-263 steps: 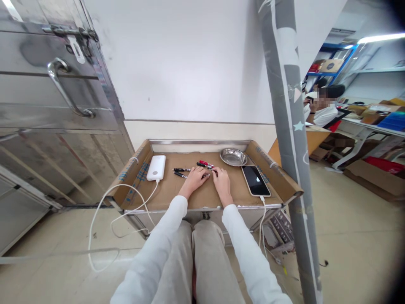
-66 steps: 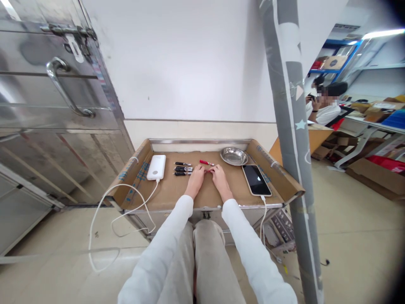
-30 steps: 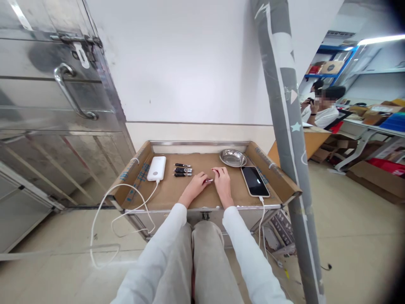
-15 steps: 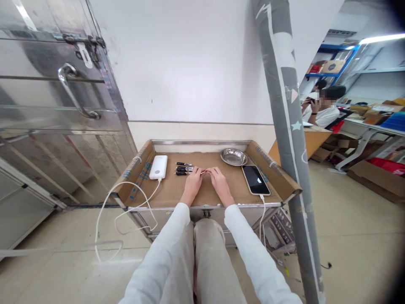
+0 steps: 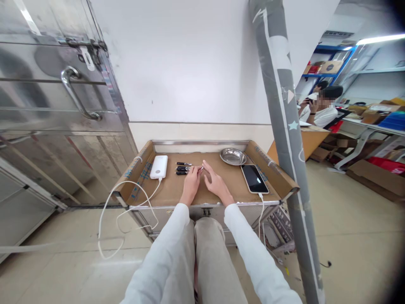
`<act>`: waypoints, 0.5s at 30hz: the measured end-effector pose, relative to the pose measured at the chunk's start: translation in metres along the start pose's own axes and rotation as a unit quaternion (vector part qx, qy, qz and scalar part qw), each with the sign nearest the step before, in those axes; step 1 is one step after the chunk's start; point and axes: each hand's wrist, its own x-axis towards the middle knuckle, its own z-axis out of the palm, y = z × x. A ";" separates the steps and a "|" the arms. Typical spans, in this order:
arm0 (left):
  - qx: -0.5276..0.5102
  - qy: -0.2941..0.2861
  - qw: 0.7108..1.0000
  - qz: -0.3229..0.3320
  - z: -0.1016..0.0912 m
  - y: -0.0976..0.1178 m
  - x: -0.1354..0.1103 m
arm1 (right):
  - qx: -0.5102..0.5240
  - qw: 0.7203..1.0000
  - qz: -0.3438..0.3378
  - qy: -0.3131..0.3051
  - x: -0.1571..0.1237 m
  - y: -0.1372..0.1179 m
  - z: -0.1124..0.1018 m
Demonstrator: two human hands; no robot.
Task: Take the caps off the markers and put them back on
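My left hand (image 5: 191, 184) is closed, its fingertips pinching a small, slim, shiny piece (image 5: 201, 168), too small to name. Beside it my right hand (image 5: 217, 185) has its fingers stretched out and the thumb apart. Its fingertips come close to that piece; whether they touch it I cannot tell. Just left of my left hand, several black pens (image 5: 182, 169) with clear or silvery ends lie side by side on the cardboard-covered table (image 5: 171, 192).
A white power bank (image 5: 158, 167) with a cable lies on the left. A round steel dish (image 5: 233, 156) and a phone (image 5: 255, 179) with a cable are on the right. A grey wrapped pole (image 5: 284, 126) stands by the right edge. Further off, people (image 5: 325, 112) sit.
The fingertips of my right hand have come away from the pinch beside my left hand and straightened, thumb apart. My left hand keeps its pinch. The pens have not moved.
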 end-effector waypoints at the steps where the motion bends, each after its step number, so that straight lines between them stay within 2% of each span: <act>1: 0.041 0.011 0.999 -0.013 -0.001 0.000 -0.002 | -0.005 1.000 0.010 0.003 0.000 0.001 0.001; 4: 0.171 0.026 0.984 -0.052 -0.001 0.000 -0.008 | -0.043 0.996 0.068 0.023 0.000 0.012 0.007; 7: 0.235 0.010 0.969 -0.070 -0.001 -0.001 -0.014 | -0.094 0.990 0.109 0.007 -0.001 0.024 0.015; 12: 0.226 -0.034 0.969 -0.092 0.000 -0.001 -0.015 | -0.132 0.986 0.105 -0.018 -0.004 0.031 0.018; 15: 0.213 -0.035 0.971 -0.101 0.001 -0.002 -0.011 | -0.135 0.986 0.097 -0.021 -0.004 0.032 0.019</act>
